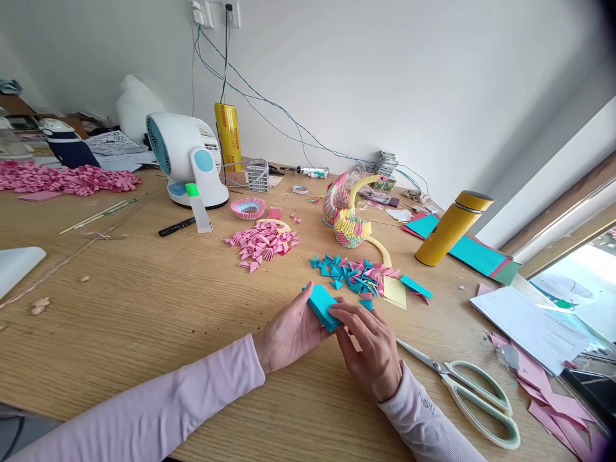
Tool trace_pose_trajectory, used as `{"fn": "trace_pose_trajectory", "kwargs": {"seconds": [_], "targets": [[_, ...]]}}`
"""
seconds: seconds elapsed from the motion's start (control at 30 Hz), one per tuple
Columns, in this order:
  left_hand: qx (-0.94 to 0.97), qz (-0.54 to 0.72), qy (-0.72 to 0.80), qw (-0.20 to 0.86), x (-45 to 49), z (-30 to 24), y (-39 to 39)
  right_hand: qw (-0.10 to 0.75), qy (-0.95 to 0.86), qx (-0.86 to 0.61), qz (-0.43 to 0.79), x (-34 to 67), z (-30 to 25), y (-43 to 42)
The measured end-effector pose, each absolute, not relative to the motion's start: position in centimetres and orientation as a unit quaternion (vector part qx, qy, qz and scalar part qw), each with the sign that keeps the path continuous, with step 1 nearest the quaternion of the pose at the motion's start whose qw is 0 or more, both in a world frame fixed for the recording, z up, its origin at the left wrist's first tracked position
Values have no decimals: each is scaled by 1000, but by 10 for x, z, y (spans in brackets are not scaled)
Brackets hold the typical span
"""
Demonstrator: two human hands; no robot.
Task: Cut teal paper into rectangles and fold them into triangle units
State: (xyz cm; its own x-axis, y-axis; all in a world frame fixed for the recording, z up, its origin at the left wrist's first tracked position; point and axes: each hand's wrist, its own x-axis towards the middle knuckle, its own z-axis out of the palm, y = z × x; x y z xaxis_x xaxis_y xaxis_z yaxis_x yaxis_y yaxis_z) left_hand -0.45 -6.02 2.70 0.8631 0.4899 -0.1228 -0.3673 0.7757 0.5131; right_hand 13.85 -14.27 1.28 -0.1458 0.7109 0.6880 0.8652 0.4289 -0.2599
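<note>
A small stack of turquoise paper pieces (321, 303) is held between my two hands above the table. My left hand (294, 324) cradles it from the left, thumb along its upper edge. My right hand (368, 340) grips its right end, fingers bent over the top. Just beyond lie folded turquoise paper triangles (337, 269) mixed with pink ones, beside a pale yellow paper square (395, 292) and a turquoise paper strip (416, 286). Scissors (474, 391) with pale green handles rest right of my right hand, blades partly open.
A pink pile of folded triangles (264, 242) lies farther back, near a round paper dish (248, 207) and a folded-paper swan (351, 228). A yellow flask (452, 230) stands at right. A white fan (185, 157) and glue bottle (199, 208) stand left. Pink scraps (553, 401) lie at right.
</note>
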Motion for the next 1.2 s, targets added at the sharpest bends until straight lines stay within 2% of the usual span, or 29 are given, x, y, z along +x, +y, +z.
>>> {"fn": "trace_pose_trajectory", "kwargs": {"seconds": [0.27, 0.5, 0.8, 1.2], "targets": [[237, 203, 186, 932, -9, 35, -57, 416, -731, -540, -6, 142, 26, -145], [266, 168, 171, 934, -9, 32, -57, 379, -767, -517, 8, 145, 22, -141], [250, 159, 157, 942, -11, 27, -57, 393, -761, -513, 54, 147, 21, -140], [254, 159, 226, 927, -9, 20, -55, 400, -770, -495, 49, 143, 25, -141]]}}
